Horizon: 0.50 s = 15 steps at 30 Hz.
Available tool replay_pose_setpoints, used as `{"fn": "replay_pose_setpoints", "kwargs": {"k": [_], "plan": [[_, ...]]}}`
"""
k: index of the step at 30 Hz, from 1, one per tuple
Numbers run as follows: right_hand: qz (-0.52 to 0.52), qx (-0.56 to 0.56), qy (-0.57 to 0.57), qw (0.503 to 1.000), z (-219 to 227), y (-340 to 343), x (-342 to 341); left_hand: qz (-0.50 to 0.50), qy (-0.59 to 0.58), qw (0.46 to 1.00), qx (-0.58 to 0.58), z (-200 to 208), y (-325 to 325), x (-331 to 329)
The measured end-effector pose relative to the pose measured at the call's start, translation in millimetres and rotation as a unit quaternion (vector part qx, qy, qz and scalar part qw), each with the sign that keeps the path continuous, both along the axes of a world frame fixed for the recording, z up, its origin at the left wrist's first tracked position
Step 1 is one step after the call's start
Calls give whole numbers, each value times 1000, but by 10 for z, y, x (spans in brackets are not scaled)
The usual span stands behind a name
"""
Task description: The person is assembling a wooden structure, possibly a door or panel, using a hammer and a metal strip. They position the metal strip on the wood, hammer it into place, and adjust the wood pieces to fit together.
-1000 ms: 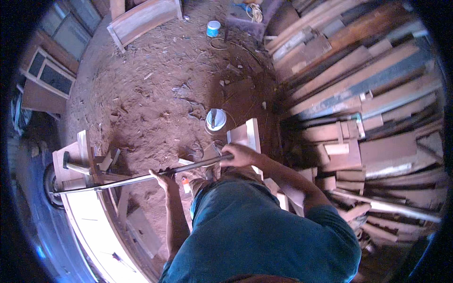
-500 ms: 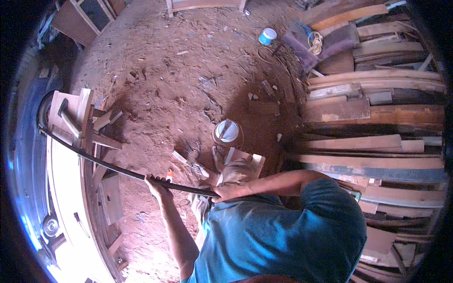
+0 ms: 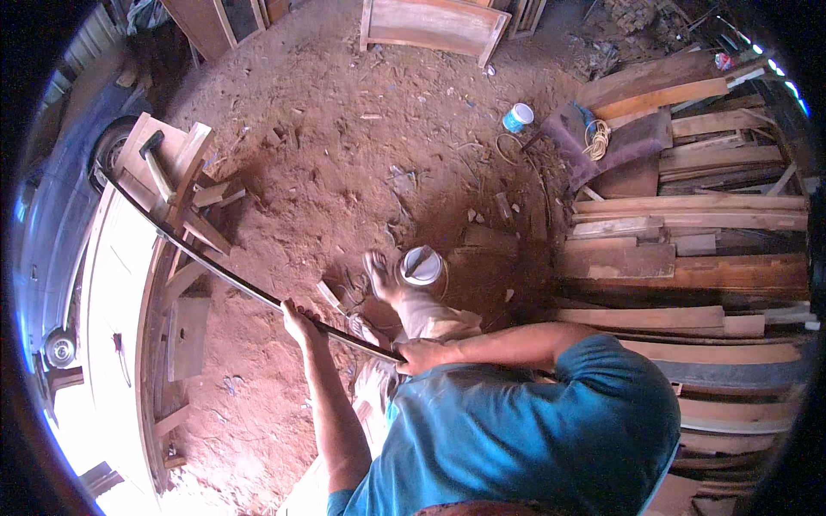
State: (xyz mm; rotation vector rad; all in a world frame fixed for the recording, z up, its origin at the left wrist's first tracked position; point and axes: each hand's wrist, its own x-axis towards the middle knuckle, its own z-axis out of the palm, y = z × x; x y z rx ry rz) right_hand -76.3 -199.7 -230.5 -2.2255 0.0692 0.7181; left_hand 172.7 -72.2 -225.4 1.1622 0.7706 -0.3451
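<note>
Both of my hands hold a long, thin dark strip (image 3: 231,277); whether it is wood or metal I cannot tell. My left hand (image 3: 303,327) is closed around it partway along. At its near end, by my waist, my right hand (image 3: 420,354) is closed on it. The strip runs up and left from me, its far part passing across a workbench (image 3: 120,301) washed out by bright light. On the far end of the bench lies a hammer (image 3: 156,165) with a pale handle. The undersides of both grips are hidden.
A lidded white bucket (image 3: 422,266) stands by my forward foot. Stacked planks (image 3: 680,267) line the right side. Farther off are a blue-and-white tub (image 3: 518,118), coiled rope (image 3: 597,140) and a wooden frame (image 3: 434,24). A blue car (image 3: 64,215) stands beyond the bench.
My view has shifted, and one foot has come forward beside the bucket. The strip's far end sits higher in the picture, steeper than before. Both hands keep their hold.
</note>
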Motion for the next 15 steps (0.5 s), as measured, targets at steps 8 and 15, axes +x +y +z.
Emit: {"fn": "replay_pose_setpoints", "kwargs": {"k": [8,15], "plan": [[48,137,-10,989,409,-203,346,-12,-43,993,107,-74,31,25],[385,148,7,911,493,-1231,957,-23,-75,990,120,-143,-36,76]]}}
